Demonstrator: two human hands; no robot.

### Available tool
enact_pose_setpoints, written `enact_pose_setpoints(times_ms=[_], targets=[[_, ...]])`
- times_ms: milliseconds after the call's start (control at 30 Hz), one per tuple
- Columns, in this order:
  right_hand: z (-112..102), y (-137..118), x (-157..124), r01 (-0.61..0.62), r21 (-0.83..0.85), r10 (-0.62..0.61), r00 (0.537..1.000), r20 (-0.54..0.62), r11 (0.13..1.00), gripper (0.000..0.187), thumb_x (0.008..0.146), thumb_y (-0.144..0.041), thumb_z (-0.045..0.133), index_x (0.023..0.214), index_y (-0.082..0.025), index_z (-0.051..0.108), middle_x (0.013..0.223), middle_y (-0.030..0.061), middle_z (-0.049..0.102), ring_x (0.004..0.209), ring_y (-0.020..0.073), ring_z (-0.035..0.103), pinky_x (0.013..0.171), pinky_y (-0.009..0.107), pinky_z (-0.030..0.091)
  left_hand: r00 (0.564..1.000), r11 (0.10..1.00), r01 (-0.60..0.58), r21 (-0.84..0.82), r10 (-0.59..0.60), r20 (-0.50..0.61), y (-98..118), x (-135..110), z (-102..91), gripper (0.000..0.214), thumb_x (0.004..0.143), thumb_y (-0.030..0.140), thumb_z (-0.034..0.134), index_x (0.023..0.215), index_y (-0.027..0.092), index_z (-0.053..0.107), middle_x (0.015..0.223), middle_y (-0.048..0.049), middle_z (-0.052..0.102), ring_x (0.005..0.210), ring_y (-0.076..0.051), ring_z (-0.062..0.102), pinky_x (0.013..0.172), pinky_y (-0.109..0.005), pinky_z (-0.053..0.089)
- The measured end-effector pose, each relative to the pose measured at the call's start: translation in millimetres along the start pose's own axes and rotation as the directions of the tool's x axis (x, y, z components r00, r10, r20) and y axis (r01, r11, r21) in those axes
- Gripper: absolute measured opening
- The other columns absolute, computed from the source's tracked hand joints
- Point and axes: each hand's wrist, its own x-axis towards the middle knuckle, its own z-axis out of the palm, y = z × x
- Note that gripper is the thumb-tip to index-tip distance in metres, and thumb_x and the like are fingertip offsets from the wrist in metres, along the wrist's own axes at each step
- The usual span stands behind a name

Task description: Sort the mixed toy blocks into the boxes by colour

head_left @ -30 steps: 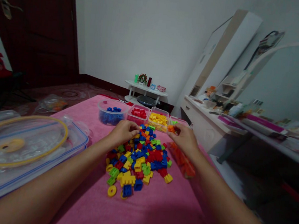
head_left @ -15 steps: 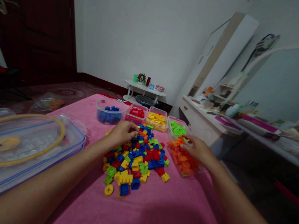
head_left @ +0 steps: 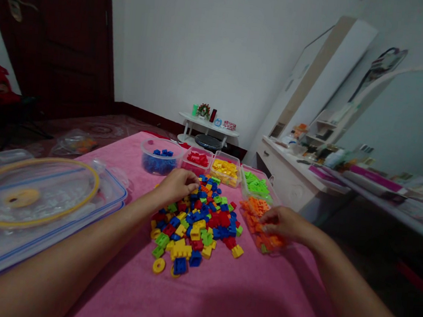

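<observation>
- My left hand: fingers bent at the mixed blocks piled on pink cloth.
- Right hand: fingers curled over orange blocks; I can't tell if either grips anything.
- Beyond: colour-sorted tubs.
- Purple box: any print unreadable from here.

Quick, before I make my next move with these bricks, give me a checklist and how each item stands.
1. Left hand grip holding a brick: cannot tell; it is at the mixed pile, fingertips unclear.
2. Right hand grip free of bricks: cannot tell; it is over the orange bricks.
3. Green bricks uncovered: ok, no lid over them.
4. Mixed pile all one colour: not ok; it shows blue, red, yellow, green and orange.
5. Yellow ring in a container: not ok; loose on the pink cloth.
</observation>
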Motion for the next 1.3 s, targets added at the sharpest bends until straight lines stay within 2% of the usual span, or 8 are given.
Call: enact_pose_setpoints(times_ms=[100, 233, 333, 467, 600, 800, 1033, 1300], targets=[[-6.2, -14.0, -0.8, -0.044, -0.086, 0.041, 0.999, -0.028, 0.995, 0.018, 0.069, -0.029, 0.062, 0.081, -0.023, 0.074, 0.08, 0.0029, 0.072, 0.072, 0.0172, 0.063, 0.061, 0.023, 0.043, 1.0, 1.0, -0.006, 0.003, 0.006, 0.001, -2.7, 0.8, 1.2, 0.028, 0.074, 0.029, 0.053, 0.088, 0.014, 0.072, 0.084, -0.0049, 0.072, 0.073, -0.017, 0.062, 0.067, -0.024, 0.044], [-20.7, -54.2, 0.2, -0.122, -0.181, 0.074, 0.965, -0.25, 0.976, 0.018, 0.071, -0.031, 0.06, 0.081, -0.023, 0.072, 0.079, 0.0032, 0.07, 0.07, 0.0166, 0.061, 0.057, 0.023, 0.038, 1.0, 1.0, -0.011, 0.013, 0.011, -0.001, -5.4, 1.6, 2.8, 0.027, 0.074, 0.028, 0.054, 0.09, 0.015, 0.072, 0.083, -0.0042, 0.072, 0.072, -0.016, 0.062, 0.065, -0.024, 0.044], [-15.4, -87.7, 3.8, -0.02, -0.146, -0.013, 0.975, -0.224, 0.989, 0.018, 0.07, -0.026, 0.06, 0.084, -0.022, 0.071, 0.082, 0.0029, 0.069, 0.072, 0.015, 0.06, 0.06, 0.022, 0.038, 1.0, 1.0, -0.009, 0.003, 0.009, 0.005, -3.8, 1.2, 0.9, 0.026, 0.074, 0.027, 0.054, 0.088, 0.014, 0.072, 0.081, -0.004, 0.071, 0.071, -0.016, 0.062, 0.065, -0.024, 0.043], [12.1, -113.0, 13.9, 0.036, -0.175, -0.064, 0.985, -0.159, 0.984, 0.028, 0.067, -0.026, 0.063, 0.094, -0.022, 0.069, 0.086, 0.0043, 0.068, 0.077, 0.0174, 0.06, 0.064, 0.024, 0.039, 1.0, 1.0, -0.001, 0.01, 0.001, -0.02, -2.9, 1.1, -3.4, 0.025, 0.074, 0.026, 0.054, 0.086, 0.014, 0.072, 0.08, -0.0041, 0.071, 0.071, -0.016, 0.062, 0.065, -0.023, 0.043], [31.8, -123.5, 35.0, 0.038, -0.152, -0.069, 0.977, -0.203, 0.988, 0.032, 0.071, -0.029, 0.06, 0.102, -0.024, 0.066, 0.096, 0.0049, 0.068, 0.085, 0.0188, 0.061, 0.067, 0.025, 0.04, 0.998, 1.0, 0.02, 0.017, -0.018, -0.061, -7.8, 1.2, -3.6, 0.025, 0.075, 0.026, 0.054, 0.089, 0.015, 0.072, 0.082, -0.0038, 0.072, 0.07, -0.015, 0.062, 0.064, -0.023, 0.042], [33.2, -148.3, 83.8, -0.023, -0.174, -0.033, 0.951, -0.308, 0.984, 0.028, 0.076, -0.017, 0.051, 0.096, -0.025, 0.069, 0.102, 0.0045, 0.068, 0.097, 0.0204, 0.06, 0.075, 0.027, 0.042, 0.991, 0.996, 0.046, 0.075, -0.036, -0.132, -19.5, 1.5, -3.3, 0.025, 0.075, 0.023, 0.052, 0.091, 0.017, 0.071, 0.085, -0.004, 0.072, 0.077, -0.016, 0.063, 0.069, -0.024, 0.044], [52.5, -155.9, 130.6, -0.068, -0.162, 0.017, 0.955, -0.297, 0.984, 0.028, 0.076, -0.023, 0.057, 0.103, -0.024, 0.068, 0.109, 0.0091, 0.065, 0.102, 0.0243, 0.059, 0.079, 0.031, 0.044, 0.988, 0.978, 0.084, 0.19, -0.057, -0.145, -30.1, 0.9, -4.9, 0.024, 0.076, 0.022, 0.052, 0.09, 0.017, 0.071, 0.087, -0.0053, 0.071, 0.078, -0.017, 0.063, 0.07, -0.025, 0.045], [45.6, -152.9, 109.3, -0.018, -0.146, -0.02, 0.966, -0.257, 0.989, 0.013, 0.07, -0.02, 0.059, 0.081, -0.022, 0.067, 0.092, 0.0045, 0.067, 0.082, 0.0174, 0.06, 0.063, 0.024, 0.039, 0.989, 0.983, 0.036, 0.182, -0.009, -0.146, -36.1, 2.2, 2.0, 0.027, 0.076, 0.022, 0.055, 0.097, 0.017, 0.071, 0.097, -0.006, 0.07, 0.089, -0.017, 0.063, 0.081, -0.024, 0.046]])
